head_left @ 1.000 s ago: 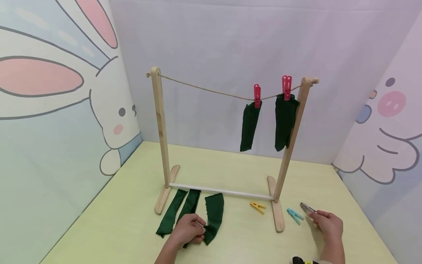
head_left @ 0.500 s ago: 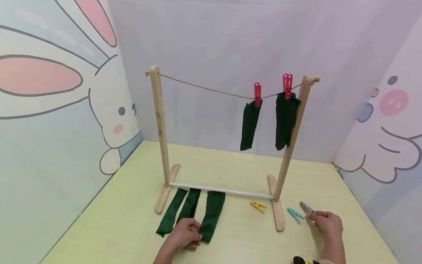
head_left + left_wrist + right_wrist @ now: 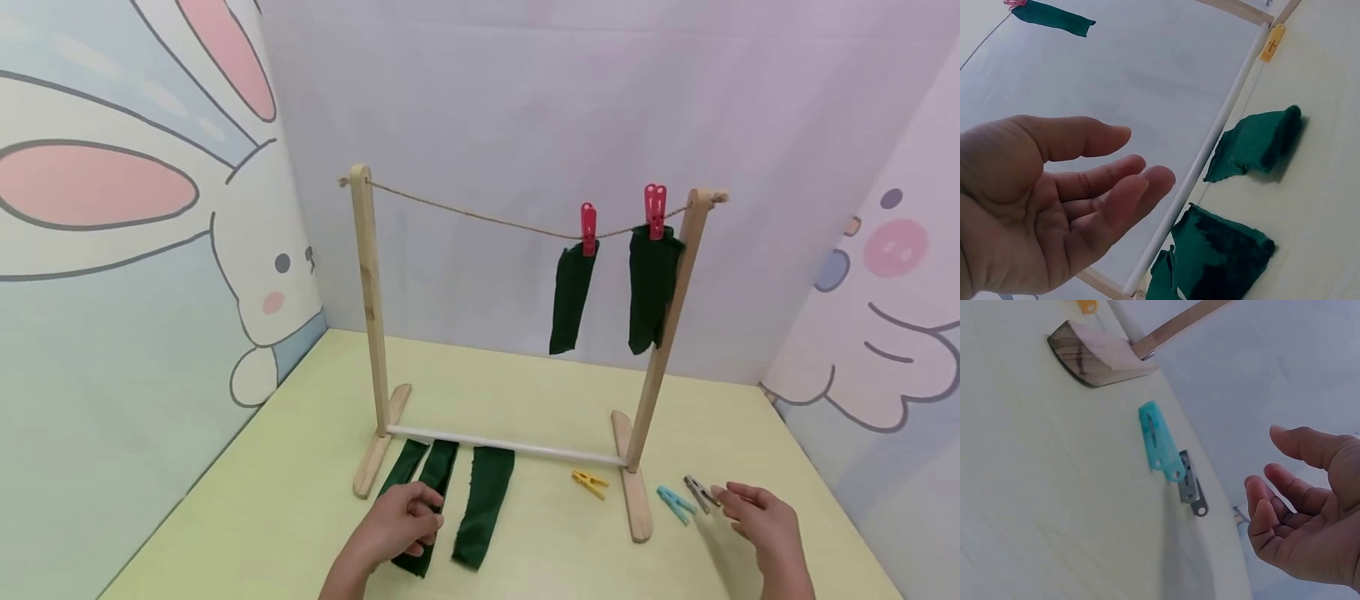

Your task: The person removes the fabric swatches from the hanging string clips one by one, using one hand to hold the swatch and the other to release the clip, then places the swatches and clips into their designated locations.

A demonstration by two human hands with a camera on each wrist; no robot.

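Observation:
Three dark green cloth strips lie side by side on the table: a right one (image 3: 486, 504), a middle one (image 3: 442, 462) and a left one (image 3: 405, 465). My left hand (image 3: 397, 525) is over the left and middle strips and partly hides them; its fingers are loosely bent around nothing. My right hand (image 3: 765, 521) holds nothing, thumb apart from the fingers, close beside a grey clothespin (image 3: 697, 492). In the right wrist view a light blue clothespin (image 3: 1159, 444) lies next to the grey one, away from the right hand. A yellow clothespin (image 3: 589, 484) lies farther left.
Behind the strips stands a wooden frame (image 3: 369, 300) with a white lower bar (image 3: 517, 447) and a sagging rope (image 3: 480, 215). Red clothespins (image 3: 588, 227) hold two green cloths (image 3: 573, 300) on the rope's right half. Cartoon-printed walls enclose the sides.
My left hand straightened the right strip, let it go and moved left. My right hand released the grey clothespin, which now lies on the table, and drew slightly right.

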